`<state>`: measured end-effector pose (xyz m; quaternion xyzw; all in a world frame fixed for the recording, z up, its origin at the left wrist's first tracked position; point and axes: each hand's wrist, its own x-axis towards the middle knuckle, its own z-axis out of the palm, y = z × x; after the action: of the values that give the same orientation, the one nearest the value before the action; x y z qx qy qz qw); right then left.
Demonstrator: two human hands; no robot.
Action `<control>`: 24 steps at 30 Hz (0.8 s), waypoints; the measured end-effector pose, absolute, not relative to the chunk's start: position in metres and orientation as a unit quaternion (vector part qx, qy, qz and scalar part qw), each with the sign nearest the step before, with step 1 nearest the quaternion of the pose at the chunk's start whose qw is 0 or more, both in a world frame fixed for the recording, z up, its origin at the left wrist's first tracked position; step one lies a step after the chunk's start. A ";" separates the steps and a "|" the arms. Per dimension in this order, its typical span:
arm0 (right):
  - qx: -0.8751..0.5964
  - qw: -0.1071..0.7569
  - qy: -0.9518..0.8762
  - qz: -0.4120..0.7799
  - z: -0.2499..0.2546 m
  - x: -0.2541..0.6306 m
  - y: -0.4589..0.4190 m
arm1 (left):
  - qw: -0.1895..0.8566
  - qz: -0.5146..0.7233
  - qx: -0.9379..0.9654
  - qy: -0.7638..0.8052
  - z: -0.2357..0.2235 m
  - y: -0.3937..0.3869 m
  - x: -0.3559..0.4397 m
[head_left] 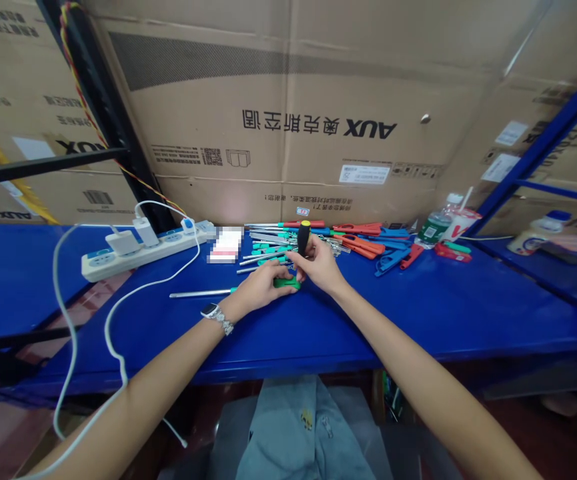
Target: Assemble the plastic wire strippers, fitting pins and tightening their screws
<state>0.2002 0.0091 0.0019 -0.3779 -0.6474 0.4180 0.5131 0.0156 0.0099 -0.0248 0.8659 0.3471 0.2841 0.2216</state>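
My right hand (319,265) is closed round a screwdriver (303,235) with a black handle and yellow end. It stands upright, and its tip is hidden by my fingers. Just left of it, my left hand (263,287) presses a green plastic piece (287,283) against the blue table (318,333). A silver metal rod (202,293) with a green collar runs out leftward from under that hand, in line with the green piece. Whether the two are joined is hidden. Behind my hands lies a pile of metal rods with green ends (265,248).
Red, orange and blue plastic clips (368,241) lie right of the pile. Further right stand a green-labelled bottle (431,230) and a cup with a straw (461,223). A power strip (148,250) with white cables sits at left. Large cardboard boxes (268,80) rise behind.
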 end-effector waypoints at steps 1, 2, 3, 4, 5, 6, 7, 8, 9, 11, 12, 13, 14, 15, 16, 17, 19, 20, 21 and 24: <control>-0.369 0.510 -0.650 0.425 0.002 0.200 0.008 | 0.221 0.283 0.866 0.348 -0.025 0.010 0.015; -0.359 0.504 -0.653 0.437 0.002 0.201 0.006 | 0.220 0.281 0.867 0.349 -0.024 0.010 0.015; -0.350 0.495 -0.655 0.450 0.002 0.202 0.005 | 0.219 0.280 0.867 0.349 -0.024 0.010 0.016; -0.344 0.486 -0.657 0.462 0.003 0.203 0.004 | 0.218 0.278 0.868 0.349 -0.023 0.009 0.016; -0.342 0.479 -0.658 0.469 0.003 0.205 0.004 | 0.217 0.278 0.868 0.349 -0.023 0.009 0.016; -0.344 0.474 -0.660 0.470 0.004 0.207 0.004 | 0.215 0.279 0.869 0.348 -0.022 0.009 0.016; -0.350 0.474 -0.662 0.463 0.005 0.209 0.004 | 0.214 0.280 0.869 0.347 -0.022 0.008 0.016; -0.357 0.479 -0.662 0.452 0.006 0.210 0.005 | 0.213 0.281 0.869 0.348 -0.022 0.008 0.016; -0.365 0.486 -0.661 0.440 0.007 0.212 0.006 | 0.213 0.280 0.867 0.352 -0.022 0.008 0.016; -0.378 0.500 -0.655 0.421 0.008 0.213 0.007 | 0.216 0.276 0.863 0.363 -0.023 0.008 0.016; -0.382 0.505 -0.652 0.416 0.008 0.212 0.008 | 0.217 0.274 0.862 0.367 -0.023 0.008 0.016; -0.383 0.508 -0.651 0.414 0.007 0.211 0.007 | 0.217 0.273 0.861 0.369 -0.023 0.008 0.016; -0.382 0.509 -0.650 0.415 0.007 0.209 0.007 | 0.216 0.274 0.861 0.369 -0.023 0.008 0.016; -0.380 0.511 -0.648 0.418 0.006 0.206 0.006 | 0.215 0.276 0.862 0.366 -0.023 0.008 0.017; -0.379 0.515 -0.644 0.419 0.005 0.203 0.005 | 0.214 0.279 0.864 0.361 -0.022 0.008 0.017; -0.377 0.519 -0.641 0.420 0.004 0.201 0.004 | 0.215 0.282 0.864 0.357 -0.022 0.007 0.017; -0.369 0.521 -0.644 0.421 0.003 0.197 0.002 | 0.219 0.284 0.865 0.352 -0.021 0.007 0.017; -0.363 0.517 -0.650 0.422 0.002 0.197 0.001 | 0.221 0.282 0.866 0.350 -0.021 0.006 0.017; -0.356 0.508 -0.658 0.427 0.002 0.198 0.000 | 0.221 0.281 0.866 0.349 -0.021 0.006 0.017; -0.345 0.474 -0.677 0.446 0.003 0.202 -0.001 | 0.224 0.280 0.865 0.351 -0.020 0.006 0.017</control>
<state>0.2024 -0.0013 0.0026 -0.3449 -0.6769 0.4455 0.4737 0.0172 0.0060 -0.0205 0.8652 0.3505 0.2797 0.2245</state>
